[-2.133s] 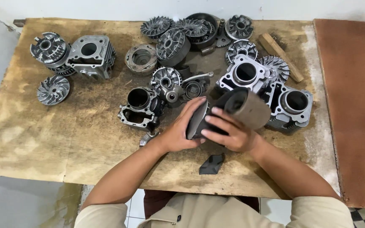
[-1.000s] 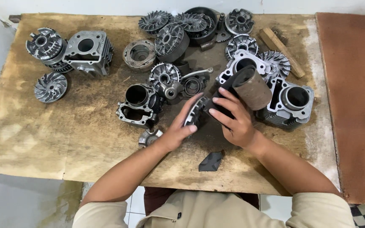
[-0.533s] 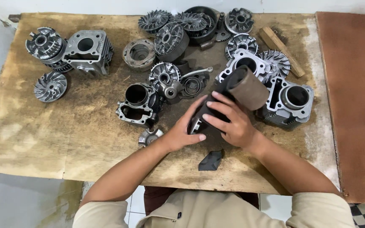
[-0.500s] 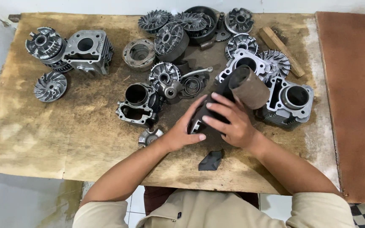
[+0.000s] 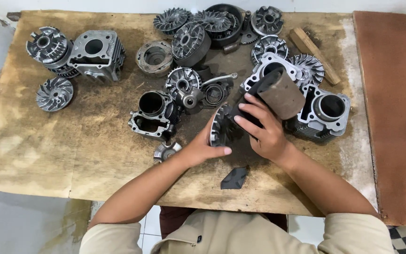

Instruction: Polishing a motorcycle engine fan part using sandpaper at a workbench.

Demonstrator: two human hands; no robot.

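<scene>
A finned metal pulley disc stands on edge near the table's middle, gripped by my left hand from below and the left. My right hand wraps a brown roll of sandpaper and presses its dark end against the disc's right face. Both hands sit just above the worn wooden table. The disc's right side is hidden behind my right fingers.
Engine cylinder blocks, several finned pulley discs and a clutch bell crowd the far half. A dark folded sandpaper scrap lies near the front edge; a wooden block at back right. A brown panel borders the right.
My right hand has shifted the sandpaper roll against the disc, back and forth over it, while my left hand keeps the disc upright. The head view has drifted slightly.
</scene>
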